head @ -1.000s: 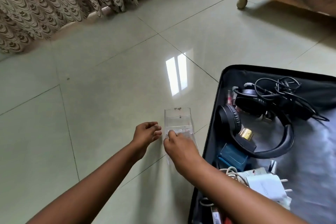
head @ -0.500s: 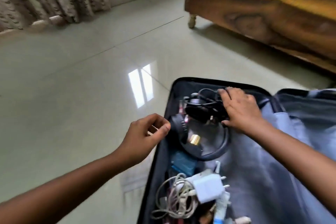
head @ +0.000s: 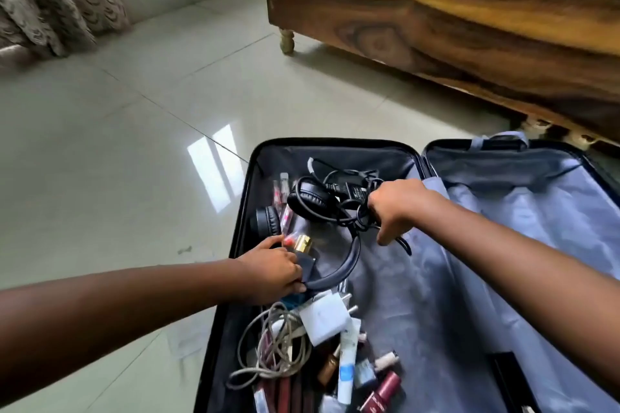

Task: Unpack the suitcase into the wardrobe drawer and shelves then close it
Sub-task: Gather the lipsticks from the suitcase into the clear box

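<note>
- Right hand [head: 399, 208]: fingers curled tight round a black cable bundle [head: 352, 198] with its adapter, near the suitcase's far edge, left half.
- Left hand [head: 271, 270]: fingers closed on the headband of the black headphones [head: 312, 208], low end, by the left wall; a gold-capped bottle [head: 303, 243] sits touching the fingertips.
- Suitcase [head: 416, 157] lies open flat on the floor [head: 117, 178]; grey lining of the right half looks bare where visible.
- Progress: early, by my read. Left half is crowded: white charger [head: 323, 318], pale coiled cable [head: 271, 345], nail-polish bottles [head: 382, 389], tubes toward the near edge. Nothing visibly stowed; wardrobe not in view; closing not yet done.
- Room: open tiles left of the case. Wooden furniture [head: 436, 27] stands close past the far-right corner, tight there. Cable and headphones overlap, so tangling on lift seems likely.
</note>
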